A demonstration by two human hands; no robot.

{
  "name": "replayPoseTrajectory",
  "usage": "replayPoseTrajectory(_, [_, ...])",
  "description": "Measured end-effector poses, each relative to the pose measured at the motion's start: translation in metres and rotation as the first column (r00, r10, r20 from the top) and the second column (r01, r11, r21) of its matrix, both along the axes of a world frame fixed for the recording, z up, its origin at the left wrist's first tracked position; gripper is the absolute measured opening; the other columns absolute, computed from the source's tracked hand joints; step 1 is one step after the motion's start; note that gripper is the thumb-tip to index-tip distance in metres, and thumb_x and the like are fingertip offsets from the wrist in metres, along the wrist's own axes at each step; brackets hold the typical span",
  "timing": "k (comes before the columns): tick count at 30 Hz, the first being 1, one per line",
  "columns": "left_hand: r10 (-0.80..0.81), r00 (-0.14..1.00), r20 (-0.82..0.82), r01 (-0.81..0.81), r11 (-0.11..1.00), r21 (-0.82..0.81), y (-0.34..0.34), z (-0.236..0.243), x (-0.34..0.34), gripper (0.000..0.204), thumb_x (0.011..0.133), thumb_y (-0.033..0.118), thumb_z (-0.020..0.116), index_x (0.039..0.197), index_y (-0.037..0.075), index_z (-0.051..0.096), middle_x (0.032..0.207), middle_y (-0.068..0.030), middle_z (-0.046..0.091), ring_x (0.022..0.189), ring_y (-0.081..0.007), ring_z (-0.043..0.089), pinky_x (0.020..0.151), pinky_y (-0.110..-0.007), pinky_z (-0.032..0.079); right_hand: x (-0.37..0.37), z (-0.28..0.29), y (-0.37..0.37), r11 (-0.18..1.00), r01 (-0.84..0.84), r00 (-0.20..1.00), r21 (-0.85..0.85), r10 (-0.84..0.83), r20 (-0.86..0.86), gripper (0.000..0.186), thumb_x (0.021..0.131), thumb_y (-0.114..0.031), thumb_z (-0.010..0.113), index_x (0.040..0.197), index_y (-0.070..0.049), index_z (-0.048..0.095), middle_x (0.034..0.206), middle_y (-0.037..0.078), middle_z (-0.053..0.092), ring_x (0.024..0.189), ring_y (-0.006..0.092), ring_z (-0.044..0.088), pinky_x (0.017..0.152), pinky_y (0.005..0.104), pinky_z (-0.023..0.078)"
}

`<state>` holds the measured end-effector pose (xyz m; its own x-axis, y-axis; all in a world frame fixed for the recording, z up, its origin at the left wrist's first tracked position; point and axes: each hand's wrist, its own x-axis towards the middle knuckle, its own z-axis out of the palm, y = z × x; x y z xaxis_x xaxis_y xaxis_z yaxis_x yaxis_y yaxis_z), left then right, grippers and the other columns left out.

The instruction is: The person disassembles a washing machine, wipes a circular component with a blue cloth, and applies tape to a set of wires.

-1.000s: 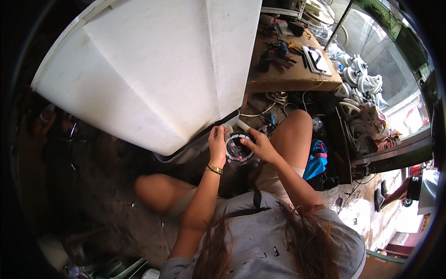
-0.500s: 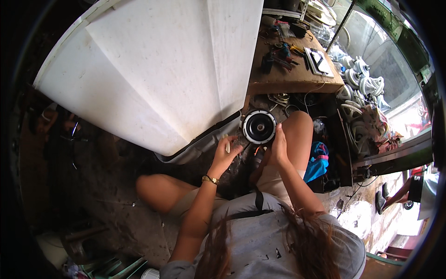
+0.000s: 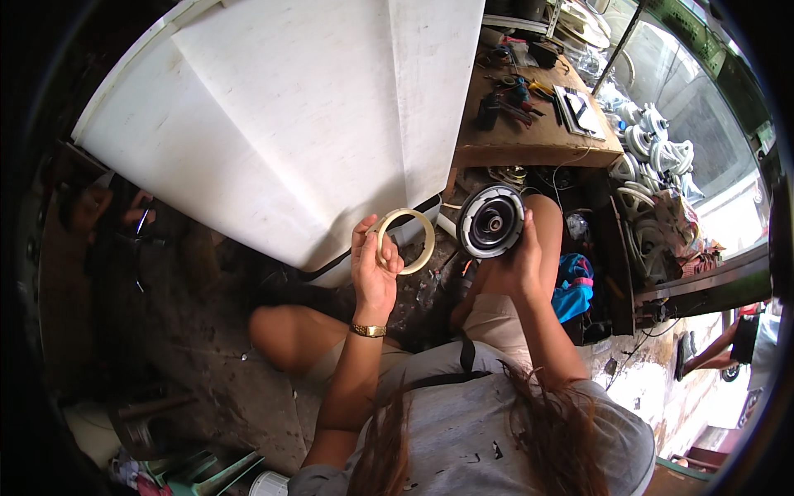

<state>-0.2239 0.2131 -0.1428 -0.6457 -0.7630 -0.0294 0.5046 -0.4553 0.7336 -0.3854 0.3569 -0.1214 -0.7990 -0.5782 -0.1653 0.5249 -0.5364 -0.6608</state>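
Near the middle of the head view my left hand (image 3: 370, 264) grips a thin cream ring (image 3: 428, 240) by its left side, holding it upright beside the lower edge of a large white plastic panel (image 3: 281, 124). In my right hand (image 3: 527, 252) is a round black part (image 3: 488, 221) with a pale segmented rim and a metal centre hub, tilted with its face toward the camera. The two parts are apart, above my folded legs. My right fingers are partly hidden behind the round part.
A wooden bench (image 3: 513, 149) holds pliers, tools and a notepad. White coiled parts (image 3: 653, 157) pile at right, near blue cloth (image 3: 571, 289). Another person's leg (image 3: 711, 355) shows at the right, a dimly seen person (image 3: 87, 207) at the left. Green plastic items (image 3: 223, 475) lie lower left.
The cream ring has come into clear view in my left hand, which has risen. My right hand has moved rightward with the black part, now turned face-up and tilted.
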Motion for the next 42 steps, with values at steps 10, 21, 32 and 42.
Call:
replayPoseTrajectory(10, [0.105, 0.993, 0.045, -0.075, 0.9, -0.429, 0.01, 0.018, -0.001, 0.031, 0.091, 0.01, 0.037, 0.121, 0.007, 0.041, 0.069, -0.003, 0.046, 0.06, -0.0085, 0.042, 0.054, -0.023, 0.038, -0.008, -0.023, -0.006, 0.942, -0.329, 0.944, 0.062, 0.329, 0.014, 0.029, 0.085, -0.028, 0.043, 0.097, -0.005, 0.055, 0.084, 0.007, 0.059, 0.078, 0.0193, 0.059, 0.073, 0.0324, 0.05])
replayPoseTrajectory(21, [-0.245, 0.966, 0.086, 0.259, 0.886, -0.385, 0.006, 0.044, 0.006, 0.04, 0.096, 0.017, 0.042, 0.133, 0.003, 0.038, 0.095, -0.011, 0.058, 0.081, -0.0124, 0.055, 0.074, -0.025, 0.046, 0.005, -0.028, -0.056, 0.821, -0.172, 0.536, 0.544, 0.542, -0.648, 0.029, 0.097, -0.025, 0.05, 0.111, -0.001, 0.055, 0.085, 0.005, 0.059, 0.08, 0.0126, 0.053, 0.072, 0.0277, 0.043])
replayPoseTrajectory(32, [0.228, 0.934, 0.274, 0.125, 0.511, -0.851, 0.005, 0.053, 0.012, 0.03, 0.077, -0.004, 0.065, 0.107, 0.001, 0.064, 0.091, -0.0066, 0.067, 0.075, -0.0109, 0.062, 0.063, -0.023, 0.042, 0.021, -0.032, -0.051, 0.774, -0.443, 0.802, 0.452, 0.568, -0.187, 0.028, 0.1, -0.028, 0.043, 0.098, -0.004, 0.057, 0.087, 0.003, 0.059, 0.08, 0.0093, 0.053, 0.075, 0.0247, 0.044])
replayPoseTrajectory(42, [0.581, 0.812, 0.056, 0.032, 0.052, -0.998, 0.001, 0.05, 0.011, 0.019, 0.071, -0.001, 0.071, 0.088, 0.005, 0.067, 0.08, -0.0065, 0.066, 0.069, -0.0224, 0.062, 0.058, -0.032, 0.049, 0.014, -0.029, -0.039, 0.776, -0.117, 0.602, 0.619, 0.552, -0.577, 0.023, 0.1, -0.02, 0.043, 0.094, -0.001, 0.054, 0.08, 0.004, 0.054, 0.078, 0.0136, 0.049, 0.074, 0.0288, 0.042])
